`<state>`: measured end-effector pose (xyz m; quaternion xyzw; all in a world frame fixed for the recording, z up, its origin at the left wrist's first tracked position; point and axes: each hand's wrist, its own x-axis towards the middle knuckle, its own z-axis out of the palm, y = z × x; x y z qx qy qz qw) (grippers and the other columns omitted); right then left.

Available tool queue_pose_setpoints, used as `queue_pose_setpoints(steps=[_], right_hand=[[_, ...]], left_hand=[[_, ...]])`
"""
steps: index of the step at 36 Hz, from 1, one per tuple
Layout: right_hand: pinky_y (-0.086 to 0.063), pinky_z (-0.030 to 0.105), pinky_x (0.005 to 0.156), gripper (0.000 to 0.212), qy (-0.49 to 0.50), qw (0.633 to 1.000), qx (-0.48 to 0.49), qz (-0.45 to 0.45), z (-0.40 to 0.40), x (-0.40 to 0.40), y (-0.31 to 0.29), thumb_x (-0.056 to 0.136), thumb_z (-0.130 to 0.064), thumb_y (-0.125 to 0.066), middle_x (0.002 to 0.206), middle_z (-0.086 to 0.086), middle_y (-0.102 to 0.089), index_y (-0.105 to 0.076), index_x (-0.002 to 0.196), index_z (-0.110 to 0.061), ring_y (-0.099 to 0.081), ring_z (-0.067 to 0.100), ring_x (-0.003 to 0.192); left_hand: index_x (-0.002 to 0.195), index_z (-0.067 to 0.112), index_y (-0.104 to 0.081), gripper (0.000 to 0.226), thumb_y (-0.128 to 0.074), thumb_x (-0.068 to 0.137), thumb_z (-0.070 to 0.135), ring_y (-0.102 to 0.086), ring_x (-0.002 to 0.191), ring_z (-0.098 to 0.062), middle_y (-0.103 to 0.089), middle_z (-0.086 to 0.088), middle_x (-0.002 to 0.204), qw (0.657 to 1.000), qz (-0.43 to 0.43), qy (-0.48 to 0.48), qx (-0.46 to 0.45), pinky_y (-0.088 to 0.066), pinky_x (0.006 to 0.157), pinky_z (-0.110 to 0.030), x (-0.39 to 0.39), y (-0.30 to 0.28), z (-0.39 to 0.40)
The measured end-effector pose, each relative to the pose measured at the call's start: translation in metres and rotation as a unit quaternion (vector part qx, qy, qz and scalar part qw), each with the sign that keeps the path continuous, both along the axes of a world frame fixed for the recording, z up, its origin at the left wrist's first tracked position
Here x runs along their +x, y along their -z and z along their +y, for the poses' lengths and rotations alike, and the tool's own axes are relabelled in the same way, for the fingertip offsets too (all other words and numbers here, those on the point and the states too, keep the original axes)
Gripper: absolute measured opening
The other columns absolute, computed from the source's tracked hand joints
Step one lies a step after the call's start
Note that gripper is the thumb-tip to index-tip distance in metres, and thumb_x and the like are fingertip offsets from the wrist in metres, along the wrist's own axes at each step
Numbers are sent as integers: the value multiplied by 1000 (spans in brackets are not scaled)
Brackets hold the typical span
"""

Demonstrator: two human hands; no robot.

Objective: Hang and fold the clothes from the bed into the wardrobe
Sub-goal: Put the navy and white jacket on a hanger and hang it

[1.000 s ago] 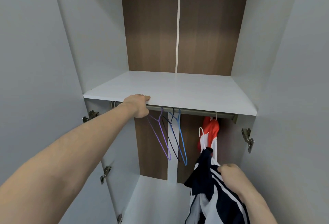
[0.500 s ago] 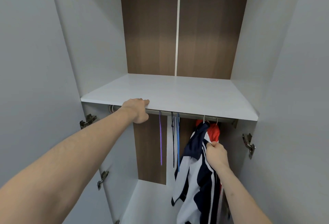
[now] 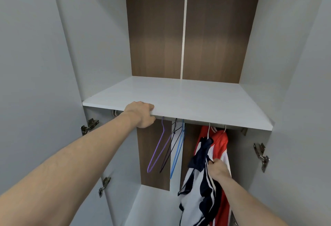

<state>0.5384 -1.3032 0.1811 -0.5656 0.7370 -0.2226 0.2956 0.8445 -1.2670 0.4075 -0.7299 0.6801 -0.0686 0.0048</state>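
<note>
We see the wardrobe (image 3: 53, 82) open. The navy-and-white jacket (image 3: 200, 181) now hangs from the rail (image 3: 197, 122) beside the red garment (image 3: 221, 139); half a second ago our right hand (image 3: 218, 169) was up at its hook, now it grips the cloth lower down. Left hand (image 3: 141, 113) stays curled over the shelf (image 3: 188, 98) edge. We judge this piece hung.

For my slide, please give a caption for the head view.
Left hand grips the shelf; right hand holds the hung jacket.
</note>
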Motion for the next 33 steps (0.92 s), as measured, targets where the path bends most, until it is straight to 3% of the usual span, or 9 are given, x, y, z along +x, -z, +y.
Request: queue_pose_setpoints(steps=[6,11,15,20,23,25,28,31,33], right_hand=[[-53,34,64,20,50,997,-51,-38,19,4,18,89,-14,-55,94,7,-64,-52,108,-9,-67,27,79],[-54,40,85,40,48,970,-236,6,23,33,23,82,-3,-67,114,7,-60,-57,120,-12,-61,27,104],[-51,30,78,34,-56,986,-134,-83,12,73,21,95,-21,-64,105,-3,-60,-53,127,-19,-61,12,88],[-54,33,88,59,-62,985,34,-155,-10,119,26,99,-43,-57,128,8,-63,-41,147,-14,-65,26,110],[-59,30,71,62,-54,980,73,-175,-17,140,30,100,-47,-54,124,8,-64,-37,151,-14,-69,24,97],[-55,26,62,58,-41,977,80,-192,-21,154,33,100,-47,-54,118,7,-64,-41,147,-14,-68,22,90],[-60,30,67,44,-24,975,78,-207,-27,173,35,100,-43,-56,112,10,-67,-52,133,-14,-67,22,82],[-60,36,81,27,-22,983,57,-176,-31,189,35,101,-35,-55,111,14,-69,-61,111,-10,-69,29,94],[-52,28,81,24,-23,990,42,-136,-32,196,35,104,-30,-49,115,13,-68,-62,108,-9,-67,32,105]], left_hand=[[144,28,-48,53,-45,96,51,-55,126,-30,-58,-5,140,1000,-7,5,-10,-48,103,-39,0,0,1],[143,27,-49,54,-43,98,55,-56,124,-30,-60,-6,138,999,-20,14,-20,-48,101,-39,0,1,-1],[143,27,-49,54,-42,98,56,-57,122,-31,-61,-7,136,999,-32,19,-24,-49,101,-40,1,0,-2],[144,26,-48,54,-40,100,56,-58,121,-31,-61,-7,136,998,-44,27,-30,-50,100,-41,2,2,-1],[144,25,-48,52,-39,102,54,-58,120,-31,-61,-7,136,998,-50,34,-35,-50,99,-41,4,3,-3],[144,25,-48,50,-37,103,52,-59,119,-31,-62,-7,135,997,-58,39,-35,-51,98,-40,6,3,-5],[143,24,-48,47,-35,104,49,-59,119,-31,-62,-6,135,996,-69,49,-39,-51,97,-40,9,3,-7],[142,24,-49,45,-35,105,46,-60,116,-31,-63,-6,132,994,-78,62,-40,-52,95,-41,13,3,-8],[143,25,-47,44,-35,105,44,-61,114,-31,-63,-6,130,993,-85,75,-39,-52,94,-41,16,4,-9]])
